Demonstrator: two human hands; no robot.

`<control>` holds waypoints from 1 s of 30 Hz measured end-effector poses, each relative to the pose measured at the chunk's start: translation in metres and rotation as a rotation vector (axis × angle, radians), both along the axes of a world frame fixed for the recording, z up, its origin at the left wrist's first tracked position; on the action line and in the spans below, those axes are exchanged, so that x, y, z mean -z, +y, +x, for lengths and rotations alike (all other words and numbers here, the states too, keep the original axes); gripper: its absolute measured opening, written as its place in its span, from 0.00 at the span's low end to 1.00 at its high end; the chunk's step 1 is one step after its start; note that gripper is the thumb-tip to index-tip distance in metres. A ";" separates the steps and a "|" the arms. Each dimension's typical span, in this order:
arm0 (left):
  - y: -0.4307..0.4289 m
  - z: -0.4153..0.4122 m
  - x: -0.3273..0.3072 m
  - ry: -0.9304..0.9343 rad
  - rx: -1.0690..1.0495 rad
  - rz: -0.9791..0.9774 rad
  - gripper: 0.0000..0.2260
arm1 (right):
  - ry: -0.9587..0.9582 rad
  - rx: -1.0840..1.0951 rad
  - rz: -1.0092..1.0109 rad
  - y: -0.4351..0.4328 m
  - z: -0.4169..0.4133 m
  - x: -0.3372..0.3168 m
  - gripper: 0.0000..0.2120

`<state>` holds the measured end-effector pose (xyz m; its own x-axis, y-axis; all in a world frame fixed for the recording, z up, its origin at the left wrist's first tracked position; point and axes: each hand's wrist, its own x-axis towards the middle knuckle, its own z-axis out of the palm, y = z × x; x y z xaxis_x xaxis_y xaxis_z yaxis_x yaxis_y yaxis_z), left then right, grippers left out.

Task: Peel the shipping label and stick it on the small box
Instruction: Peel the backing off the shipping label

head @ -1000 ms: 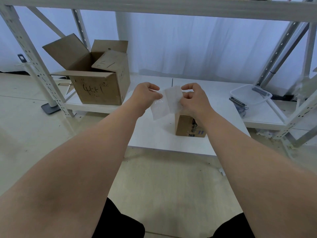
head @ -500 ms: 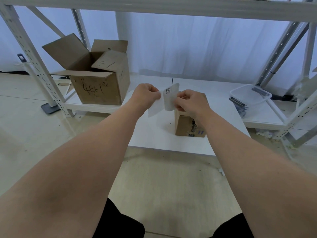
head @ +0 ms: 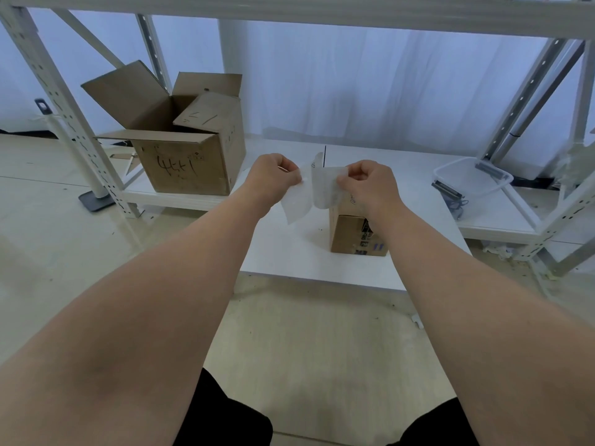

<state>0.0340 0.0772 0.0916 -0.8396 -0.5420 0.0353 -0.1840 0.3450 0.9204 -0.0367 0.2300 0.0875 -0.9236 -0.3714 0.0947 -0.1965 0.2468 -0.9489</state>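
Forearms: both bare, reaching forward from the bottom corners over the floor toward the low white shelf (head: 322, 265).
Left hand (head: 273, 180): closed into a pinch, gripping the top edge of the backing sheet (head: 296, 202), which hangs down from the fingers.
Right hand (head: 370, 185): closed into a pinch on the edge of the shipping label (head: 325, 186), which curls away from the backing sheet; the two sheets meet between the hands.
Small box (head: 351, 233): stands on the shelf directly under the right hand and wrist, near the front edge, not touching the label.
Large box (head: 183, 162): open flaps, further back on the left of the shelf, handwriting on its front.
Plastic tub (head: 470, 178): clear, well apart on the right side.
Backdrop: white curtain behind the metal rack uprights.
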 end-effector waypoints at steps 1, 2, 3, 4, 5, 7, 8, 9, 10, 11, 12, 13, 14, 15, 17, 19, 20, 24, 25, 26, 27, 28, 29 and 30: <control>0.000 0.000 0.000 -0.003 0.003 -0.004 0.08 | -0.007 0.007 -0.010 0.000 -0.001 0.000 0.08; 0.000 0.000 0.000 -0.005 0.004 -0.012 0.08 | -0.011 0.014 -0.019 0.000 -0.001 0.000 0.09; 0.000 0.000 0.000 -0.009 0.004 -0.021 0.07 | -0.011 0.021 -0.027 0.000 -0.001 0.000 0.09; 0.000 0.000 0.000 -0.015 0.004 -0.033 0.06 | -0.011 0.028 -0.034 0.000 -0.002 0.000 0.09; 0.000 0.000 0.000 -0.026 0.005 -0.049 0.05 | -0.012 0.034 -0.039 0.000 -0.002 0.000 0.08; -0.001 0.000 0.002 -0.066 0.006 -0.099 0.03 | -0.018 0.044 -0.047 -0.001 -0.002 0.001 0.06; -0.001 0.000 0.003 -0.092 0.006 -0.133 0.03 | -0.019 0.047 -0.049 -0.001 -0.002 0.001 0.05; -0.001 0.000 0.003 -0.114 0.003 -0.166 0.05 | -0.018 0.049 -0.050 -0.001 -0.003 0.001 0.05; -0.002 0.001 0.004 -0.130 -0.003 -0.195 0.07 | -0.015 0.048 -0.051 -0.001 -0.003 0.000 0.06; -0.002 0.001 0.005 -0.144 -0.008 -0.218 0.08 | -0.011 0.044 -0.052 -0.001 -0.003 0.000 0.06; -0.001 0.001 0.005 -0.155 -0.012 -0.239 0.07 | -0.006 0.039 -0.052 -0.001 -0.003 0.000 0.06; -0.001 0.001 0.006 -0.164 -0.014 -0.260 0.06 | -0.001 0.030 -0.051 -0.001 -0.002 0.000 0.06; -0.001 0.001 0.006 -0.175 -0.016 -0.291 0.04 | 0.003 0.018 -0.051 -0.001 -0.002 0.000 0.06; 0.000 0.001 0.006 -0.189 -0.023 -0.332 0.03 | 0.007 0.003 -0.051 -0.001 -0.001 0.000 0.05; 0.001 0.003 0.004 -0.210 -0.045 -0.417 0.07 | 0.016 -0.016 -0.050 -0.001 0.000 0.001 0.06; 0.002 0.004 0.002 -0.197 -0.065 -0.471 0.09 | 0.020 -0.023 -0.059 0.000 0.000 0.000 0.07; 0.001 0.004 0.000 -0.179 -0.067 -0.479 0.09 | 0.019 -0.025 -0.064 0.000 0.001 0.000 0.07; 0.000 0.005 -0.002 -0.151 -0.052 -0.476 0.12 | 0.011 -0.020 -0.065 0.000 0.000 0.000 0.07; 0.001 0.005 -0.002 -0.146 -0.053 -0.470 0.12 | 0.008 -0.015 -0.069 0.000 0.000 0.000 0.07; 0.001 0.005 -0.001 -0.141 -0.055 -0.466 0.12 | 0.005 -0.008 -0.073 0.000 -0.001 0.000 0.06; 0.001 0.005 -0.001 -0.137 -0.062 -0.465 0.11 | 0.002 -0.002 -0.078 0.000 -0.001 0.000 0.05; 0.000 0.005 -0.001 -0.133 -0.070 -0.460 0.11 | -0.001 0.005 -0.081 0.000 -0.001 -0.001 0.05; 0.000 0.004 0.000 -0.130 -0.074 -0.454 0.10 | -0.005 0.010 -0.085 0.000 -0.001 -0.001 0.06; -0.001 0.004 0.000 -0.128 -0.077 -0.446 0.10 | -0.010 0.015 -0.089 0.000 -0.001 -0.001 0.06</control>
<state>0.0383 0.0763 0.0912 -0.8106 -0.5580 0.1778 -0.3265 0.6826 0.6538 -0.0375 0.2301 0.0882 -0.9300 -0.3483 0.1174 -0.1838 0.1641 -0.9692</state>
